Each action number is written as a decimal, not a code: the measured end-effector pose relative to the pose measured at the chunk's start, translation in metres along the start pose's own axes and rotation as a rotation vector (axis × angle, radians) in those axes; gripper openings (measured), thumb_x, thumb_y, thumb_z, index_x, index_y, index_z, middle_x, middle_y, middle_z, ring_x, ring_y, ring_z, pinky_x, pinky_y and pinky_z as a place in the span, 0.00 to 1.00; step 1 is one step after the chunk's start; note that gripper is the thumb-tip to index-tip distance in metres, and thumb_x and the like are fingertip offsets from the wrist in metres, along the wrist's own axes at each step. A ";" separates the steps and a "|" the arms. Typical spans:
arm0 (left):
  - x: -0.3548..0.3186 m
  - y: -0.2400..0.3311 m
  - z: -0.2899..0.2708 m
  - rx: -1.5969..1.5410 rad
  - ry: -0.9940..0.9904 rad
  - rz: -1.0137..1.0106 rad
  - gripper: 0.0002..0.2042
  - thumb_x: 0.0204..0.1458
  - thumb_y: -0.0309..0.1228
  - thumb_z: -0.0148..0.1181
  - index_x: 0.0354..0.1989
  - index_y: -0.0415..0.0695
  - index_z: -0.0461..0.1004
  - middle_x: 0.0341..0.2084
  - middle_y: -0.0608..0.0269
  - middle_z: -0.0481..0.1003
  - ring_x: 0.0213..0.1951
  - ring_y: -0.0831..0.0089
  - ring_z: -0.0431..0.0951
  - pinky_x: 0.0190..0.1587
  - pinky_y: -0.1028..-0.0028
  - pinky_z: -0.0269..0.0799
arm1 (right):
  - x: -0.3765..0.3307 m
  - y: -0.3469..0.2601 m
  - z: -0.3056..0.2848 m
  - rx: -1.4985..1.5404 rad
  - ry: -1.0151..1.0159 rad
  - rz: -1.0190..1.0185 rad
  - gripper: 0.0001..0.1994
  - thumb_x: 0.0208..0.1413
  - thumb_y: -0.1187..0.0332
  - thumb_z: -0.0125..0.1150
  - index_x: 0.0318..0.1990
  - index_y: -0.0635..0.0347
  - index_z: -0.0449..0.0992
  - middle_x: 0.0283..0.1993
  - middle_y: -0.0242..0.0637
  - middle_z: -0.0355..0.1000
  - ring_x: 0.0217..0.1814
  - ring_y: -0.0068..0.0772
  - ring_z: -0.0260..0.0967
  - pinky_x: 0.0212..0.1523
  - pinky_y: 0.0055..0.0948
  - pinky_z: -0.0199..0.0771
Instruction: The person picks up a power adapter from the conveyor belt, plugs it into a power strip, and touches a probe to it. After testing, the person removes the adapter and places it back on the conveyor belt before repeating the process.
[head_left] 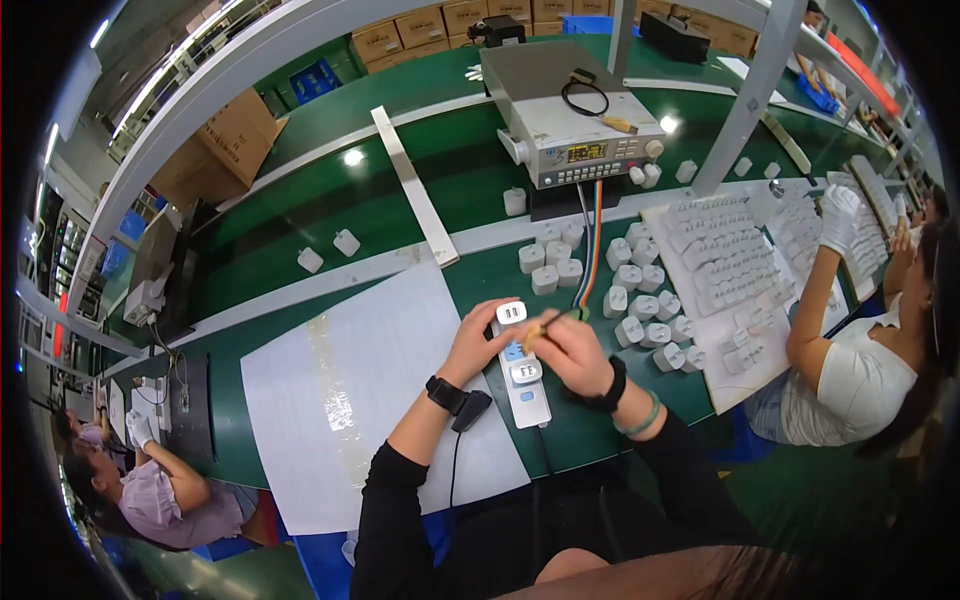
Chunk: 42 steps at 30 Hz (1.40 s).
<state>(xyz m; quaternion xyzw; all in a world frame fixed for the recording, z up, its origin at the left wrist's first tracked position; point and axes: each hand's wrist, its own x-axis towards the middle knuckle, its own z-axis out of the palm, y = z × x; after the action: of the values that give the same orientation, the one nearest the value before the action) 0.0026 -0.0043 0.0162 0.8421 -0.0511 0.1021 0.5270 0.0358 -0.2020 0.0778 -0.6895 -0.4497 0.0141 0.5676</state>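
A white power strip (533, 410) with blue sockets lies on the green bench in front of me. Two white USB chargers are on it: one far charger (511, 312) at its upper end and one near charger (525, 371) lower down. My left hand (476, 343) is closed around the far charger, thumb and fingers on its sides. Over the strip, my right hand (574, 356) pinches a yellowish cable plug (537, 333) close to that charger. Whether the plug touches the charger, I cannot tell. Beside my left wrist lies a black adapter block (472, 410) with a cord.
Several loose white chargers (627, 278) stand to the right, beside a board of chargers (715, 375). A grey bench meter (570, 120) stands behind, with coloured wires (594, 240) hanging down. White foam sheet (290, 420) covers the left. Co-workers sit on both sides.
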 end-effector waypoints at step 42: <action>0.091 -0.004 -0.159 -0.184 0.224 -0.145 0.21 0.47 0.23 0.61 0.51 0.41 0.64 0.40 0.62 0.73 0.41 0.71 0.74 0.42 0.72 0.73 | -0.041 0.018 0.019 0.124 -0.086 0.274 0.07 0.51 0.67 0.61 0.36 0.58 0.77 0.34 0.31 0.68 0.25 0.23 0.66 0.27 0.21 0.66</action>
<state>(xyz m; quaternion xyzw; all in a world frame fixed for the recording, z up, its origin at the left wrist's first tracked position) 0.0727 0.1419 0.1005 0.7751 0.0599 0.1517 0.6104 0.0120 -0.2121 0.0371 -0.7067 -0.3737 0.1488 0.5820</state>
